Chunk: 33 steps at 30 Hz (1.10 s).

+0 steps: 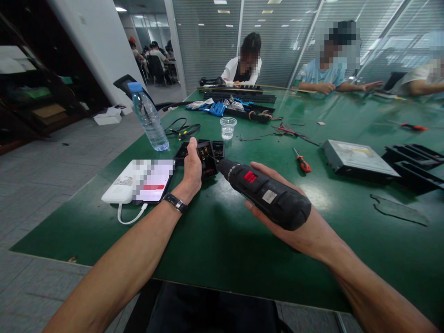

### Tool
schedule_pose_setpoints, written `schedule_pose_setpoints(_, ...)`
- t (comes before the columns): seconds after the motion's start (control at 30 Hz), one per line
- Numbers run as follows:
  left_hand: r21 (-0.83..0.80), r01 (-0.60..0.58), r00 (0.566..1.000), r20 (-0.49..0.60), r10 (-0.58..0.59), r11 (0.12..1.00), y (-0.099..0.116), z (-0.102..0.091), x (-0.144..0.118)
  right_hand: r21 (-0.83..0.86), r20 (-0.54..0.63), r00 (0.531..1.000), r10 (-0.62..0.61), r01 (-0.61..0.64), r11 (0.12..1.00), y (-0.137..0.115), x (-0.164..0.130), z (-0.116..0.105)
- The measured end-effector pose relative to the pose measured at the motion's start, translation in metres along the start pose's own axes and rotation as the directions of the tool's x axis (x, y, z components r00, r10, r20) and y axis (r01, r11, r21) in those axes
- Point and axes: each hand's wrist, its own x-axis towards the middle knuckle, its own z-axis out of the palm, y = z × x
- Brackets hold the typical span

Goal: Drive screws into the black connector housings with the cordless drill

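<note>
My right hand (277, 217) is wrapped round a black cordless drill (267, 192) with a red switch on top. The drill's chuck points left, its tip close to a small black box-like part (207, 162); whether they touch I cannot make out. Closed on that part's left side is my left hand (193, 169), thumb up, with a dark wristband below it. Brass-coloured bits show inside the part. Just behind it lies another black piece (218, 149) of similar look. A clear plastic cup (228, 128) stands farther back.
On the left are a water bottle (149, 118), a white power bank (120, 185) and a phone (152, 185). A screwdriver (301, 162), a metal-topped box (360, 159) and black brackets (414, 166) lie right. Gloves (217, 107) and cables lie farther back; several people sit beyond.
</note>
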Motion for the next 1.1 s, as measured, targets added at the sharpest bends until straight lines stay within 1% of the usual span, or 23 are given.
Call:
schedule_pose_setpoints(0.13,0.013,0.006,1.0,0.012,-0.006,1.0,-0.0006,-0.0007,-0.0002,-0.004,0.0,1.0,-0.001,0.001,1.0,-0.0008,0.0005,-0.0003)
schedule_pose_setpoints(0.3,0.011,-0.021,1.0,-0.006,0.021,1.0,-0.0009,0.0,-0.0002,-0.013,-0.013,1.0,-0.021,0.021,1.0,0.0005,-0.001,0.0002)
schedule_pose_setpoints(0.47,0.007,-0.001,1.0,0.005,0.001,1.0,0.0001,0.0001,-0.0003,-0.001,-0.005,1.0,-0.007,0.007,1.0,0.0024,-0.0019,0.0009)
schedule_pose_setpoints(0.6,-0.007,-0.005,1.0,-0.004,0.005,1.0,0.0005,0.0008,-0.0005,-0.014,-0.009,1.0,-0.005,0.005,1.0,0.0035,-0.0017,0.0007)
schedule_pose_setpoints(0.87,-0.002,0.002,1.0,-0.018,-0.002,1.0,0.0016,0.0015,-0.0015,0.016,0.001,1.0,0.0,0.0,1.0,0.003,-0.0009,0.0001)
schedule_pose_setpoints(1.03,0.007,-0.002,1.0,-0.007,0.002,1.0,0.0006,0.0008,-0.0012,0.023,0.004,1.0,0.002,-0.002,1.0,0.0029,-0.0017,0.0)
schedule_pose_setpoints(1.1,0.019,-0.026,1.0,-0.003,0.026,0.999,-0.0014,-0.0004,0.0001,0.026,0.002,1.0,0.0,0.0,1.0,0.0043,-0.0019,0.0008)
